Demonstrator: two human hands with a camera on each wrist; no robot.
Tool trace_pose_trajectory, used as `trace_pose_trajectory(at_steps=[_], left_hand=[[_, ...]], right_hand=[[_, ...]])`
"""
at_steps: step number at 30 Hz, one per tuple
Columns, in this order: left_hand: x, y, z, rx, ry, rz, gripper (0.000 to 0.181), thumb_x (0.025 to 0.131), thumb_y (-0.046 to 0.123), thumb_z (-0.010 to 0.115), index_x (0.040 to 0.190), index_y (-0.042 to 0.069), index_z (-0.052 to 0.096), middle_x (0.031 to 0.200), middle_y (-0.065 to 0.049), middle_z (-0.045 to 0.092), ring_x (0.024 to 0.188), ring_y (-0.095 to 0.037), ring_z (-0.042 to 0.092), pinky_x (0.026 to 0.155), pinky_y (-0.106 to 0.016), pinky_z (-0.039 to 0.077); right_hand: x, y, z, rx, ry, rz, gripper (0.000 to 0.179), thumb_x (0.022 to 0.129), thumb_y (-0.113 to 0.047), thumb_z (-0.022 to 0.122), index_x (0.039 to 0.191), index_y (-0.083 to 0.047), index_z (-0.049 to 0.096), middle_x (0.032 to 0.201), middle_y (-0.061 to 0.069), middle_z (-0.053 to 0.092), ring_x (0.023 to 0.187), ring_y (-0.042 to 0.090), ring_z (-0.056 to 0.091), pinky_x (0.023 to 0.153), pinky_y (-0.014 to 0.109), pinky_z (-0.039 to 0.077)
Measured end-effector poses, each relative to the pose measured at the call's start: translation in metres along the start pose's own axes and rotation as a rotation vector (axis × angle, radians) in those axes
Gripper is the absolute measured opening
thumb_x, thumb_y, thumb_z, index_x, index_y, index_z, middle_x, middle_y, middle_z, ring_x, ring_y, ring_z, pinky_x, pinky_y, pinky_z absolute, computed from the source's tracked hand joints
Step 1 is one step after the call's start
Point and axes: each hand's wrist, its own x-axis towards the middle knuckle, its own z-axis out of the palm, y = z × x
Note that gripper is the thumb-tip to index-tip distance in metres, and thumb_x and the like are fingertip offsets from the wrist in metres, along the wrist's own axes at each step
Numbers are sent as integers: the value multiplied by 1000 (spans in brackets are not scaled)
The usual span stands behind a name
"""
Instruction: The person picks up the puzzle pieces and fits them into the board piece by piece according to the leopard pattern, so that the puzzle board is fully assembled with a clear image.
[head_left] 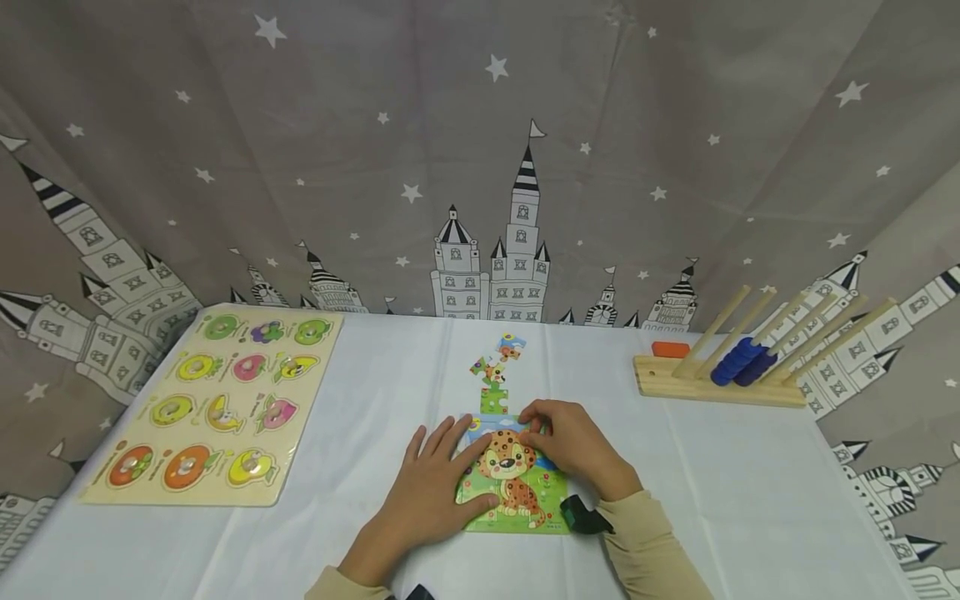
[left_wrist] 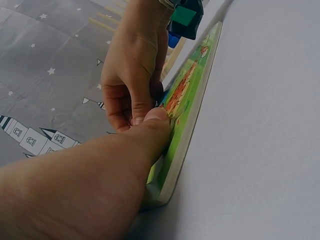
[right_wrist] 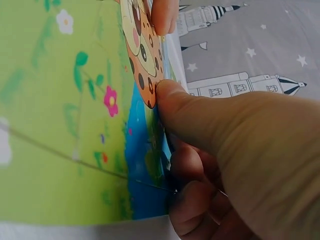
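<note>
Green leopard puzzle (head_left: 516, 493), left hand (head_left: 432, 490) spread over left edge, right hand (head_left: 576, 439) at far edge, grip unclear, white cloth (head_left: 720, 483) alongside

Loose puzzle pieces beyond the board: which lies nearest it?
The mostly green piece, at the row's near end; the other loose pieces lie farther from the puzzle board.

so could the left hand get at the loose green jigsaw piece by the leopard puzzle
Probably yes: the left hand lies on the leopard puzzle, the green jigsaw piece is by its far edge with no hand over it, and the right hand is to one side.
</note>
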Motion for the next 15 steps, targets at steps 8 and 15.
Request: trace_pose_trajectory(at_steps=[8, 15], left_hand=[[0, -3, -1, 2, 4, -15, 81, 88, 68, 62, 154, 25, 47, 166, -5, 35, 156, -33, 28, 124, -64, 17], [1, -2, 1, -19, -1, -2, 80, 88, 71, 61, 153, 26, 48, 167, -5, 34, 156, -34, 27, 125, -64, 16]], right_hand=[[3, 0, -1, 21, -9, -2, 13, 91, -20, 78, 102, -14, 73, 77, -8, 61, 64, 7, 48, 59, 21, 40], [18, 7, -12, 35, 60, 11, 19, 94, -24, 75, 108, -12, 73, 87, -2, 67, 74, 10, 57, 68, 26, 48]])
